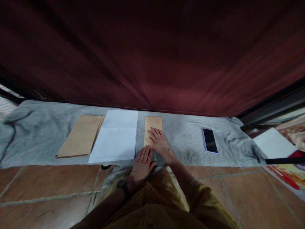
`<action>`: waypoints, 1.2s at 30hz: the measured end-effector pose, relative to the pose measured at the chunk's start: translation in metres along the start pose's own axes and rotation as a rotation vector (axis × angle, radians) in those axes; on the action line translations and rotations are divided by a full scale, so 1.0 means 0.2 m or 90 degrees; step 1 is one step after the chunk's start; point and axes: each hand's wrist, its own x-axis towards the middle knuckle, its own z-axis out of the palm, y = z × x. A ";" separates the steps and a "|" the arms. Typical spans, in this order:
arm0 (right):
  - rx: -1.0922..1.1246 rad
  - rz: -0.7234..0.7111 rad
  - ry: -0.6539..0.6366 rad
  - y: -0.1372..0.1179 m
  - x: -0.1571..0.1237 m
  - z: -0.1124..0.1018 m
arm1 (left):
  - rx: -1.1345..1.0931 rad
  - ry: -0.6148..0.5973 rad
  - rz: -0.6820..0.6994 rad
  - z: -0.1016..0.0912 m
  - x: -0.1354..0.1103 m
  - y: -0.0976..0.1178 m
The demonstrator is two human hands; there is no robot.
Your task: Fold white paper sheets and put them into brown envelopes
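Observation:
A narrow brown envelope [152,122] lies flat on the grey cloth in front of me. My right hand [157,140] rests palm down on its lower half, fingers spread and pointing away from me. Below it, my left hand [142,163] lies flat at the envelope's near end, its fingertips by the lower left corner. Neither hand grips anything. The near edge of the envelope is hidden under the hands. Just left is a stack of white paper [116,140] with a crease across it. Farther left lies a pile of larger brown envelopes [79,136].
A phone [210,140] with a pale purple case lies to the right on the grey cloth [183,136]. Behind rises a dark red fabric [152,63]. Beyond the right end sit a white sheet [274,143] and colourful printed material [292,176]. Tiled floor [57,181] shows below.

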 end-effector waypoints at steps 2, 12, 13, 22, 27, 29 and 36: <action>-0.003 0.032 0.017 0.02 0.02 0.00 | 0.008 -0.001 0.004 -0.01 0.00 0.00; 0.029 0.067 0.065 -0.04 -0.20 -0.11 | -0.019 0.007 -0.003 0.00 0.00 0.00; 0.046 0.035 0.051 -0.07 -0.26 -0.12 | -0.025 0.006 -0.004 -0.01 0.00 0.00; 0.055 0.023 -0.006 -0.18 -0.58 -0.11 | -0.026 -0.016 -0.006 -0.03 0.00 0.01; 0.036 0.052 0.005 -0.19 -0.58 -0.12 | -0.020 -0.014 -0.010 -0.04 0.00 0.00; 0.035 0.071 0.011 -0.20 -0.58 -0.12 | -0.019 -0.014 -0.013 -0.04 0.00 0.00; 0.022 0.084 0.022 -0.21 -0.58 -0.10 | 0.000 -0.024 0.088 -0.04 0.05 0.04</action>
